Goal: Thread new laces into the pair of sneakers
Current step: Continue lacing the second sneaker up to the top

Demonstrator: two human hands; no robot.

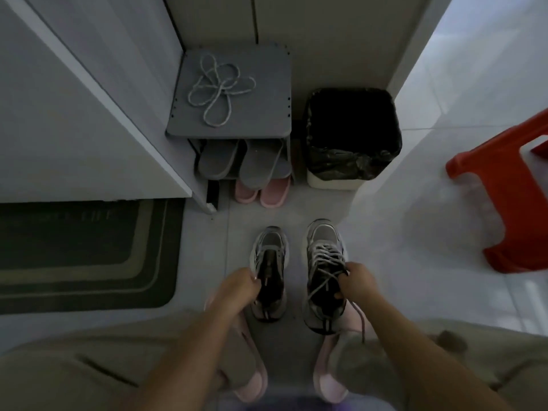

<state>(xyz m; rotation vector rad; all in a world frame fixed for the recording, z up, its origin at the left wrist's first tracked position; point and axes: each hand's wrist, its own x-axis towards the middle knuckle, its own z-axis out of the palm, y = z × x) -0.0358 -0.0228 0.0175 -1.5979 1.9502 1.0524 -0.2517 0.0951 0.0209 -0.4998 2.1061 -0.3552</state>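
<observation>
Two grey sneakers, toes pointing away from me, sit side by side between my knees. The unlaced sneaker (268,247) shows a bare tongue and empty eyelets, while the laced sneaker (324,247) is strung to the top, its ends trailing toward my leg. My left hand (237,287) grips the bare shoe at the collar, fingers curled over the rim. My right hand (360,284) is closed on the other shoe's collar with the lace ends caught under the fingers. Both forearms reach straight down and forward from my lap, wrists bent inward — a hold that keeps each opening facing up, where I judge the eyelets are easiest to reach. Whether the soles rest on the floor (385,232) or hang just above it I cannot tell. Well ahead, a loose lace (219,90) lies in slack loops on top of the shoe rack (267,84) — likely set there for the bare shoe. Grey slippers (237,161) and pink slippers (261,192) fill the rack below. A lined bin (326,182) stands just beside it, a red stool (504,161) to my right, a doormat (83,256) to my left.
</observation>
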